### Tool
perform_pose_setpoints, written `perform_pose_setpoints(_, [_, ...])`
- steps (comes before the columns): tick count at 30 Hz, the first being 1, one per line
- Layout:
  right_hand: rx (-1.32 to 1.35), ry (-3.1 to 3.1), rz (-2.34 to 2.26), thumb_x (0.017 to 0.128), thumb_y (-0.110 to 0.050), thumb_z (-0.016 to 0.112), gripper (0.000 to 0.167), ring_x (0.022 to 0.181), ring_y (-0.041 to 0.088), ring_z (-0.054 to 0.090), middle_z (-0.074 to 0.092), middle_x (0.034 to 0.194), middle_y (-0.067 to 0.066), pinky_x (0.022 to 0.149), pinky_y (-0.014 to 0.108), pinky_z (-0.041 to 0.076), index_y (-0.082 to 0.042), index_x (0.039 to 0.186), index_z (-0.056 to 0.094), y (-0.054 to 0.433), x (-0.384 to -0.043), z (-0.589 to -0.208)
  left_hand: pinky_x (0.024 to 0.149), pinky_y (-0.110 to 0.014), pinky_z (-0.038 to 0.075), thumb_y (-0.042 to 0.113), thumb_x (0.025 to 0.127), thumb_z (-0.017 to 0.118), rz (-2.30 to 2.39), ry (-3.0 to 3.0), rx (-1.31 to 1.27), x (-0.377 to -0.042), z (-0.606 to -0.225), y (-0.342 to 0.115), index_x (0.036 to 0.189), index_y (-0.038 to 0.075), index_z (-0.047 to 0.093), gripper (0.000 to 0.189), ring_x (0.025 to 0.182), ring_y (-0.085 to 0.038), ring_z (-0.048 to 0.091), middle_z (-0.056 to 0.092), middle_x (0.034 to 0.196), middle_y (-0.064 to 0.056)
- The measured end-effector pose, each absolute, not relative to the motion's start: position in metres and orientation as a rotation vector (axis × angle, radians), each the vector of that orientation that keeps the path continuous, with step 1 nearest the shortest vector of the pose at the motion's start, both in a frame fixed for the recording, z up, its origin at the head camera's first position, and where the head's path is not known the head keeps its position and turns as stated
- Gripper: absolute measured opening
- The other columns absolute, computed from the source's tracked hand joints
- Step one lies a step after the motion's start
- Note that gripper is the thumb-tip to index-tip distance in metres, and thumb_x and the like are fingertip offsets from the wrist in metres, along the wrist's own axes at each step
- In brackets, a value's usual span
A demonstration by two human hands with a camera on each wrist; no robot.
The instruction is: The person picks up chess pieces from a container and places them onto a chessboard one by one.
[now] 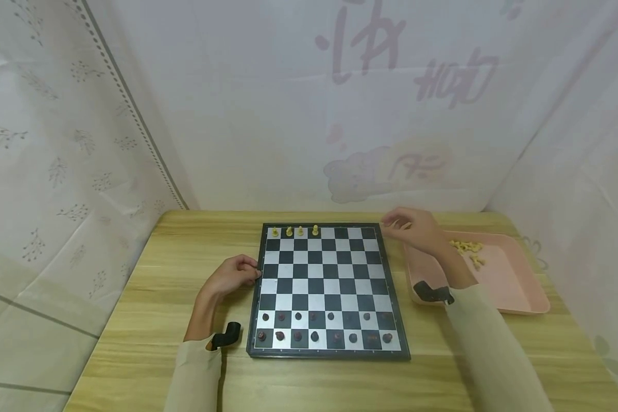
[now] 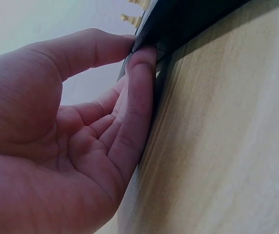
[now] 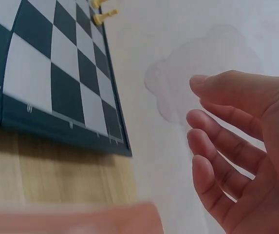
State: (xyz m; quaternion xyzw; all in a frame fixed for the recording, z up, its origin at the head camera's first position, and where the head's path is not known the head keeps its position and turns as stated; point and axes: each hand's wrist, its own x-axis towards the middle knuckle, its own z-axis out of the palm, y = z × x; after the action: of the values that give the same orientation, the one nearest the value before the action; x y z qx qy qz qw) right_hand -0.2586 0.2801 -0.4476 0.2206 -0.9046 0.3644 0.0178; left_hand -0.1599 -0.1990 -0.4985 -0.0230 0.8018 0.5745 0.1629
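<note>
A black-and-white chessboard (image 1: 322,271) lies on the wooden table. My left hand (image 1: 232,273) pinches its left edge; in the left wrist view the thumb is above the dark rim and the index finger against its side. Past the board's far right corner hovers my right hand (image 1: 418,230), its fingers loosely bent. The right wrist view shows nothing between the fingers of that hand (image 3: 241,141). Several yellow chess pieces (image 1: 315,230) stand along the far row, at its left end. Dark chess pieces (image 1: 315,336) fill much of the two near rows.
A pink tray (image 1: 510,280) stands right of the board, partly under my right forearm. Loose yellow chess pieces (image 1: 466,246) lie in it. Patterned white cloth (image 1: 268,114) hangs behind the table and at both sides.
</note>
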Motion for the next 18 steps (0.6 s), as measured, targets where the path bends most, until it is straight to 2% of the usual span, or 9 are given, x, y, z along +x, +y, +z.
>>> perform_pose_setpoints(6, [0.605,-2.778,1.127,0.101,-0.017,0.083,0.021,0.096,0.016,0.069,0.078,0.113,0.007,0.084,0.023,0.053,-0.009,0.120,0.078,0.307,-0.238,-0.447,0.082,-0.036,0.061,0.002,0.103,0.073,1.634,2.302,-0.056,-0.159,-0.497,-0.198,0.125,-0.013,0.062,0.030,0.086,-0.020,0.068,0.071,0.096,-0.012])
perform_pose_setpoints(13, [0.383,-2.806,1.150,0.103,-0.028,0.082,0.033,0.098,0.009,0.066,0.077,0.119,0.010,0.081,0.020,0.051,-0.010,0.129,0.077,0.336,-0.212,-0.448,0.081,-0.036,0.060,0.003,0.103,0.074,1.627,2.309,-0.053,-0.160,-0.498,-0.199,0.125,-0.013,0.062,0.030,0.086,-0.020,0.068,0.071,0.096,-0.013])
perform_pose_setpoints(18, [0.256,-2.748,1.174,0.103,-0.029,0.082,0.039,0.099,0.000,0.063,0.076,0.124,0.014,0.084,0.018,0.048,-0.008,0.135,0.074,0.357,-0.198,-0.449,0.080,-0.033,0.060,0.003,0.103,0.074,1.633,2.292,-0.059,-0.160,-0.498,-0.199,0.125,-0.012,0.062,0.029,0.085,-0.019,0.068,0.071,0.096,-0.012])
